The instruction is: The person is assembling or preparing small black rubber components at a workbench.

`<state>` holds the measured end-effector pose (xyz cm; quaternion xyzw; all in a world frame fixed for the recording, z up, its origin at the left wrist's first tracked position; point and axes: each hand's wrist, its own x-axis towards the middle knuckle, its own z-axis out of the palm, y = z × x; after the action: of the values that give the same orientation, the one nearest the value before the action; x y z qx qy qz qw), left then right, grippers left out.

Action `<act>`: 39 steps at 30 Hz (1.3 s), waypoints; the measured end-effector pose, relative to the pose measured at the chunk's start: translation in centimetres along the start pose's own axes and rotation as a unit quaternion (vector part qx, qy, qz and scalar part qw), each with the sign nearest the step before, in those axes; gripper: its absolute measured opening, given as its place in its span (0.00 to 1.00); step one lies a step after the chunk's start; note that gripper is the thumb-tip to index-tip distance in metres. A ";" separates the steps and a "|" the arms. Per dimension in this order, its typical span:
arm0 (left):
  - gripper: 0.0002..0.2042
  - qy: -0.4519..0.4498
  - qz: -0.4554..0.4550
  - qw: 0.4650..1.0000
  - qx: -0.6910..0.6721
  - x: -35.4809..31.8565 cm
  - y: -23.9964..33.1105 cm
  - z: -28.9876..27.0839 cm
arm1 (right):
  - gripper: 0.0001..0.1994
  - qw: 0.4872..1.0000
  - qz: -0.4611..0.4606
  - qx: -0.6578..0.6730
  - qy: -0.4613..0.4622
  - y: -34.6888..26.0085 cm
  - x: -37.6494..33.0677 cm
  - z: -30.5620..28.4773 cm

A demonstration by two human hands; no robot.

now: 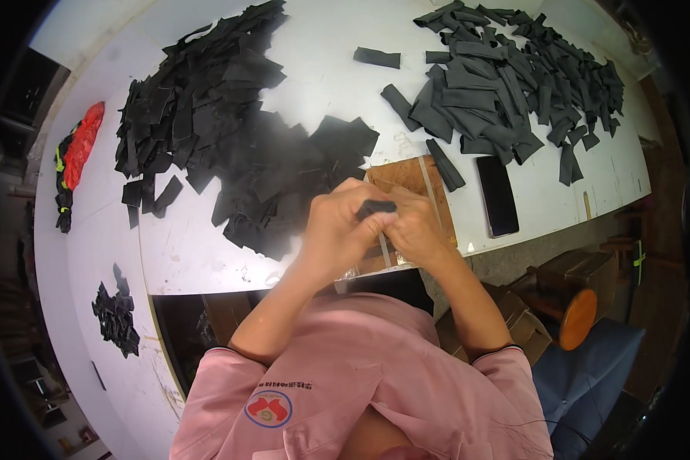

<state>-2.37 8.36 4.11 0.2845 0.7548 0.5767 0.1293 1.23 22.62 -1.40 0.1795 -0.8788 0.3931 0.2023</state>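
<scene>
Pinching a small, folded black fabric piece [376, 209] between thumb and fingers, the left hand [336, 222] is closing snugly over the wooden board. The right hand [415, 227] is curling inward against the piece's 3 o'clock end; its fingertips are hiding, so I cannot tell whether it is gripping. Both forearms are coming in from 6 o'clock.

Beneath the hands, a brown wooden board [399, 173] with pale strips across it is resting at the near edge of the long white surface [322, 61]. At 3 o'clock from the hands, a black rectangular phone [497, 196] is lying just beyond the board. At 10 o'clock, a broad heap of flat black fabric pieces [207, 123] is spreading, its near end reaching close to the left hand.

Between 1 and 2 o'clock, a pile of narrow, tube-like dark grey fabric pieces [475, 98] is sprawling toward the far edge, while a single one is lying apart at 12 o'clock. Off the surface at 4 o'clock, a round orange stool seat [577, 319] is showing beside brown cardboard boxes [586, 276].

Farther out, a small cluster of black scraps [117, 314] is sitting at 8 o'clock, and a crumpled red plastic bag [83, 146] is lying between 9 and 10 o'clock.
</scene>
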 end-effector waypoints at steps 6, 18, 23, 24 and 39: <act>0.05 0.060 0.031 0.987 -0.148 -0.1 0.6 0.6 | 0.11 0.998 0.065 0.002 -0.024 0.4 -0.1 0.2; 0.09 0.121 0.028 0.849 -0.514 -1.2 -1.2 -0.5 | 0.14 0.993 0.028 -0.087 -0.080 -1.7 1.7 -1.3; 0.09 0.142 0.047 0.889 -0.432 -1.2 -1.1 -1.1 | 0.14 0.989 0.047 -0.076 -0.117 -1.9 1.9 -1.5; 0.09 0.150 0.055 0.899 -0.408 -1.2 -1.3 -1.2 | 0.14 0.995 0.031 -0.046 -0.084 -2.0 2.0 -1.9; 0.13 0.160 -0.092 0.862 0.473 -0.3 -14.4 -10.5 | 0.17 0.869 0.350 0.343 0.066 -0.5 1.9 -4.1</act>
<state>-11.64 -2.70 -6.32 0.1444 0.9699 0.1738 -0.0912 0.73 25.16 2.40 -0.1080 -0.6781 0.7261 0.0351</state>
